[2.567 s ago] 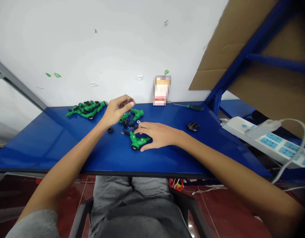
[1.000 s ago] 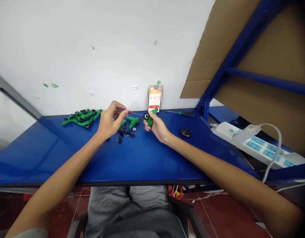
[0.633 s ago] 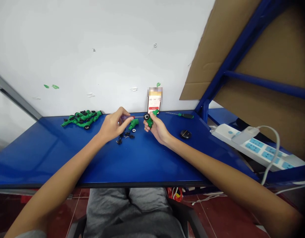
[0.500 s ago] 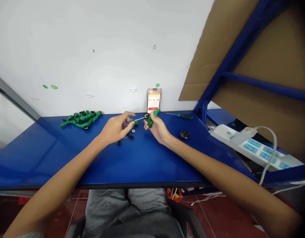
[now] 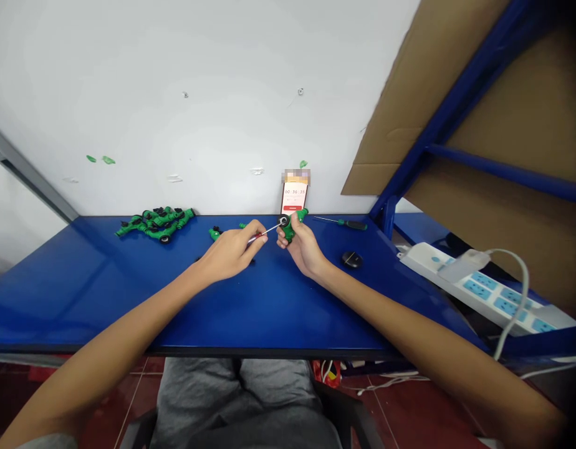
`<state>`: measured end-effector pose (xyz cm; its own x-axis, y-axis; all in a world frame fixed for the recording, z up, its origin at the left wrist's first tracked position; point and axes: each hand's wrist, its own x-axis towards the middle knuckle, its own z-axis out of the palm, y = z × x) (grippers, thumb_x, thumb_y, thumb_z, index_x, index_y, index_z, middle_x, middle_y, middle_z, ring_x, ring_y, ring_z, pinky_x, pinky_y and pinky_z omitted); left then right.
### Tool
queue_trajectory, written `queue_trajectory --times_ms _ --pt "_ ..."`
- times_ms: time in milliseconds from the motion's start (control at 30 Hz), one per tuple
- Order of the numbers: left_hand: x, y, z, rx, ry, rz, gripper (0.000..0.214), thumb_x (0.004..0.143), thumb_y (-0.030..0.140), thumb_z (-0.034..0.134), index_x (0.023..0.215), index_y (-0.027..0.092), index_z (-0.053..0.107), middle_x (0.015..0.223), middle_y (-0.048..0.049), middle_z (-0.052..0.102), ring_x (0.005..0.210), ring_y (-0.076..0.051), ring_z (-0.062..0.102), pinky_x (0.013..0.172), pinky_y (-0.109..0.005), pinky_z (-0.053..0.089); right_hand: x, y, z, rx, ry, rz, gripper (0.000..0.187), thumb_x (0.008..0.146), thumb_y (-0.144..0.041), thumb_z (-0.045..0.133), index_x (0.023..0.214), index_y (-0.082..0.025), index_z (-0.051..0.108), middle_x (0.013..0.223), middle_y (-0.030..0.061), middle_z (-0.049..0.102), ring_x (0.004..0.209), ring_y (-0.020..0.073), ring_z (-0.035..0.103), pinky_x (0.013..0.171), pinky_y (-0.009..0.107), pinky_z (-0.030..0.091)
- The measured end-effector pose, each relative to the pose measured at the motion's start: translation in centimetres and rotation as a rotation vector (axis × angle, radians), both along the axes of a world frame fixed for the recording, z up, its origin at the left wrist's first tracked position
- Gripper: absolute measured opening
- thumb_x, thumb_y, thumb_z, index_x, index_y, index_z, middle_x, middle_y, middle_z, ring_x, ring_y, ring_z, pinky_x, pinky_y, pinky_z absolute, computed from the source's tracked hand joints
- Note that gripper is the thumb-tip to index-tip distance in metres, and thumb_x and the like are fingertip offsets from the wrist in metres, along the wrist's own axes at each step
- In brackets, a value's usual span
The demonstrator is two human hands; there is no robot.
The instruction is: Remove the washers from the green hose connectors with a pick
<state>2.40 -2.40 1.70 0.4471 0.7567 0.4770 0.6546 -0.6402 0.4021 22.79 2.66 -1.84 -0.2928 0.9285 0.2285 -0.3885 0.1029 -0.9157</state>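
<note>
My right hand (image 5: 303, 248) is closed round a green plastic fitting (image 5: 292, 223) with a black ring on its end, held just above the blue table (image 5: 269, 305). My left hand (image 5: 229, 254) is closed on a small screwdriver (image 5: 265, 233) whose thin metal shaft points up and right, its tip at the fitting's black ring. Another green fitting (image 5: 216, 234) lies just behind my left hand. Small black parts near it are mostly hidden by the hand.
A pile of green fittings (image 5: 154, 222) lies at the back left. A phone (image 5: 293, 197) leans on the wall. A green-handled screwdriver (image 5: 345, 222) and a black round part (image 5: 351, 259) lie to the right. A white power strip (image 5: 489, 285) sits at far right under cardboard on a blue frame.
My right hand picked the green fitting off the table and raised it. My left hand turned the screwdriver and brought its tip to the fitting's black ring.
</note>
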Motion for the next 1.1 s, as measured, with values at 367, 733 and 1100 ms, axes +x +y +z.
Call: queue_trajectory --times_ms 367,733,1100 --pt "1.0 -0.7 -0.3 -0.055 -0.144 0.012 0.023 0.112 0.04 0.045 0.107 0.024 0.06 0.064 0.0062 0.057 0.051 -0.014 0.051 0.058 -0.026 0.035 0.0 -0.3 0.8 0.013 0.05 0.021 0.059 0.086 -0.082 0.069 0.088 -0.027 0.049 0.077 -0.0022 0.047 0.061 0.0145 0.04 0.057 0.032 0.042" --pt "1.0 -0.7 -0.4 -0.105 -0.21 0.03 0.026 0.109 0.039 0.048 0.103 0.021 0.066 0.064 0.0054 0.058 0.051 -0.013 0.051 0.058 -0.027 0.034 -0.1 -0.6 0.5 -0.001 0.074 0.049 0.057 0.085 -0.076 0.076 0.085 -0.026 0.048 0.079 -0.0016 0.048 0.063 0.0141 0.039 0.058 0.031 0.039" --pt "1.6 -0.8 -0.6 -0.341 -0.445 -0.023 0.034 0.107 0.047 0.048 0.098 0.019 0.065 0.062 0.0057 0.044 0.056 -0.012 0.042 0.058 -0.026 0.034 -0.2 -1.0 0.8 0.014 0.068 0.018 0.055 0.087 -0.076 0.075 0.085 -0.026 0.051 0.076 -0.0015 0.048 0.062 0.0139 0.038 0.057 0.033 0.038"
